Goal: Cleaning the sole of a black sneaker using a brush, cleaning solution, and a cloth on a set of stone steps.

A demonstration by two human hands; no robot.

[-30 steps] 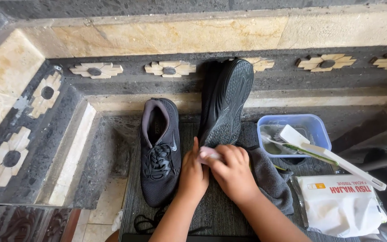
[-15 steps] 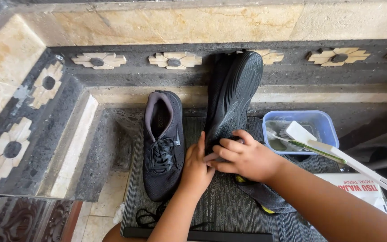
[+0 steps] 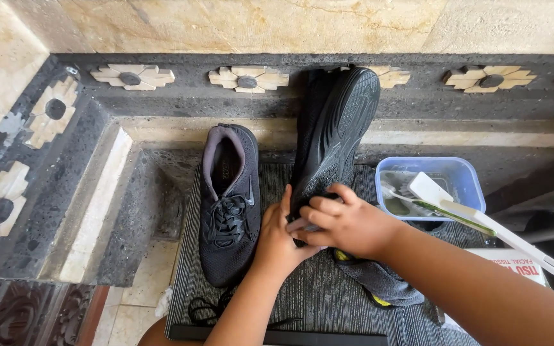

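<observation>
A black shoe (image 3: 336,138) is seen standing on its heel end near the middle of a dark ribbed mat (image 3: 315,301), with its toe leaned against the stone wall behind and its patterned sole turned to the camera. Its lower end is held by both hands. The left hand (image 3: 277,234) is pressed against the left side of the heel, with the fingers stretched upward along the shoe. The right hand (image 3: 344,221) is laid over the heel from the right, and its fingers are curled around it; a small pale thing is seen under these fingers, but what it is cannot be told.

A second black shoe (image 3: 229,202) is placed flat on the left part of the mat, with the opening upward and the laces loose. It lies just beside the left hand and is not touched by it. A loose black lace (image 3: 209,311) is seen at the near left edge of the mat.

A grey cloth (image 3: 379,282) with yellow edging lies under the right forearm. Toward the right edge of the mat a blue plastic tub (image 3: 469,176) is set, and a white brush (image 3: 482,221) is rested across it, its handle pointing to the right. A white packet (image 3: 514,263) is partly seen near the handle end.
</observation>
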